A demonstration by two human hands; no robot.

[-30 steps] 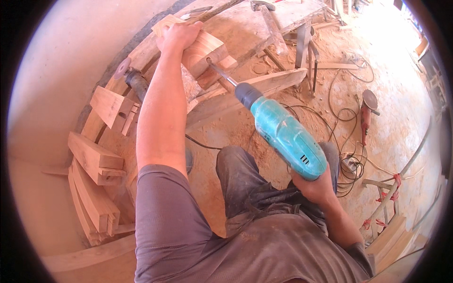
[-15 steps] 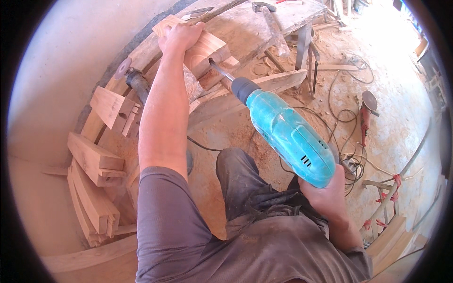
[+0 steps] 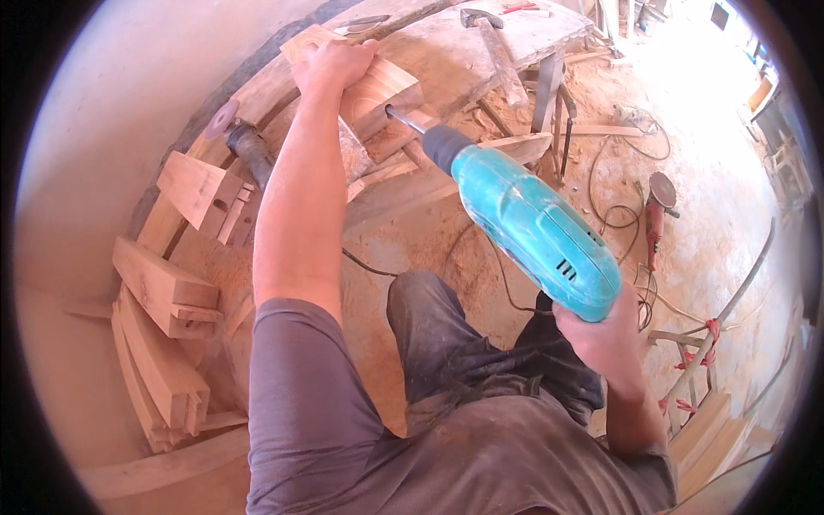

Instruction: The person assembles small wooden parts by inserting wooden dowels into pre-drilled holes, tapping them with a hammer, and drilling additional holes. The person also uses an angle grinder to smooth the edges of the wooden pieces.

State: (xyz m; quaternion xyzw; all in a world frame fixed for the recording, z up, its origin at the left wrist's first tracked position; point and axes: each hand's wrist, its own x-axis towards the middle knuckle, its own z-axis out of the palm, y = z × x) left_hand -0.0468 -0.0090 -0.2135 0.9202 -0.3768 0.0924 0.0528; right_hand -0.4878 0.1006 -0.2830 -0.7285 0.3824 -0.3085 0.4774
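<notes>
My left hand [image 3: 337, 67] presses on top of a pale wooden block [image 3: 382, 86], its fingers wrapped over the far side. The block rests on the workbench. In my right hand [image 3: 605, 335] is the rear grip of a turquoise power drill [image 3: 532, 223], which points up and left. The drill's metal bit [image 3: 407, 118] enters a hole in the block's near end face; its tip is hidden inside the wood. My fingers around the drill handle are mostly out of sight behind its body.
A hammer [image 3: 501, 64] lies on the bench [image 3: 549, 33]. An angle grinder [image 3: 249, 150] sits left of my forearm, near cut wooden blocks [image 3: 197, 193] and stacked pieces [image 3: 159, 360]. Another grinder [image 3: 657, 219] and cords [image 3: 592, 184] are on the dusty floor at right.
The drill's rear has swung slightly up and right with my right hand, and less of the bit shows outside the block. My left hand stays on the block.
</notes>
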